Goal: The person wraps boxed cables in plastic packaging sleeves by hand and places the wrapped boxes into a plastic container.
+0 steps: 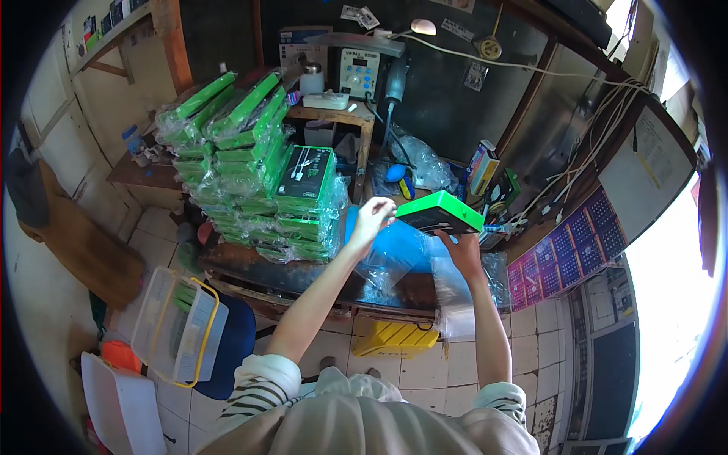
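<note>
A green and black box is held up over the bench, tilted, with its green side facing up. My right hand grips its near right edge from below. At the box's left end is my left hand, its fingers curled together; what they pinch, if anything, is too small to make out. Below the box lie a blue sheet and clear plastic bags at the bench's front edge. Tall stacks of green boxes in clear wrap stand left of my hands, with a black-faced box on top.
Behind the stacks, a small shelf bears a soldering station. Cables hang at the right. A clear bin with a yellow handle stands at lower left; a yellow stool is under the bench.
</note>
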A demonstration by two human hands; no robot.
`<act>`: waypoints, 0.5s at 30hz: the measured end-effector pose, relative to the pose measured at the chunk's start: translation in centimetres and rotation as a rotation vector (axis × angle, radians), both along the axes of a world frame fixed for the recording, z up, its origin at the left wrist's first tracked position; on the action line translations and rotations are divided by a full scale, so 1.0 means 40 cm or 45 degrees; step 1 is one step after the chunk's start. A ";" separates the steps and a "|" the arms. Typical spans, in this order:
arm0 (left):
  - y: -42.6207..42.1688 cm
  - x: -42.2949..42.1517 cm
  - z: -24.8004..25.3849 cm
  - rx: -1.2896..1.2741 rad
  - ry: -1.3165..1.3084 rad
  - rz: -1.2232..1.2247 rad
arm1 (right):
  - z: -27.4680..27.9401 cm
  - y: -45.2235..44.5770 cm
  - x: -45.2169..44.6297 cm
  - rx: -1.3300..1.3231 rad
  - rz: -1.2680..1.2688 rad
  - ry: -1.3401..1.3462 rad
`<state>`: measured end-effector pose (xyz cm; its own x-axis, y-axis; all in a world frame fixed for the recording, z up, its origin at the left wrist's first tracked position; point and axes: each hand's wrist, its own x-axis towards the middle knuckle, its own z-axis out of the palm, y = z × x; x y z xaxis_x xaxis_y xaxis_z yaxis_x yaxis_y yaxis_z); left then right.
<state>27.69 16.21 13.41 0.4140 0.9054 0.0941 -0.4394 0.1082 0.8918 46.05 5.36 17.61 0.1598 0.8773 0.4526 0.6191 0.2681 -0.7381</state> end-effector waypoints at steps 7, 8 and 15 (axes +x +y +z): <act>-0.036 0.004 -0.020 -0.340 -0.249 -0.248 | 0.008 -0.012 -0.002 -0.019 0.010 0.205; -0.038 0.006 -0.015 -0.341 -0.252 -0.249 | 0.002 -0.012 0.001 -0.022 0.022 0.239; -0.030 -0.003 0.019 -0.400 -0.098 -0.203 | 0.012 -0.033 0.006 -0.082 0.006 0.160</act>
